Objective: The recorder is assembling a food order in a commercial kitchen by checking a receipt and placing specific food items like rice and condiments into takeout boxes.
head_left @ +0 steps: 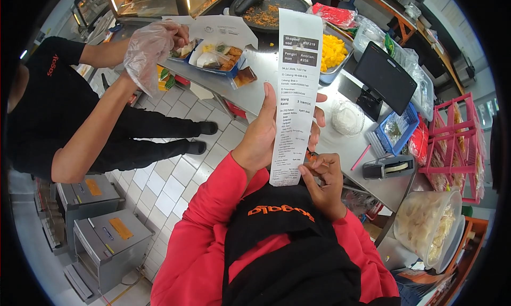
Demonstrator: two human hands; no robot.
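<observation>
A long white printed receipt (pixel 298 88) stands upright in front of my chest. My left hand (pixel 259 133) is closed round it, with the thumb along its left edge and the fingers coming out from behind on the right. Close to the lower right edge of the paper, my right hand (pixel 326 186) has its fingers curled, the thumb tip and forefinger pinching at that edge. The paper's lower end hangs over my black apron (pixel 266 221).
At left a person's gloved hand (pixel 149 50) reaches over an open food box (pixel 215 58) on the steel counter (pixel 261 88). On the right stand a dark screen (pixel 386 74), a blue basket (pixel 396 130), a tape dispenser (pixel 387 167), a pink rack (pixel 452 146) and a clear tub (pixel 426 226).
</observation>
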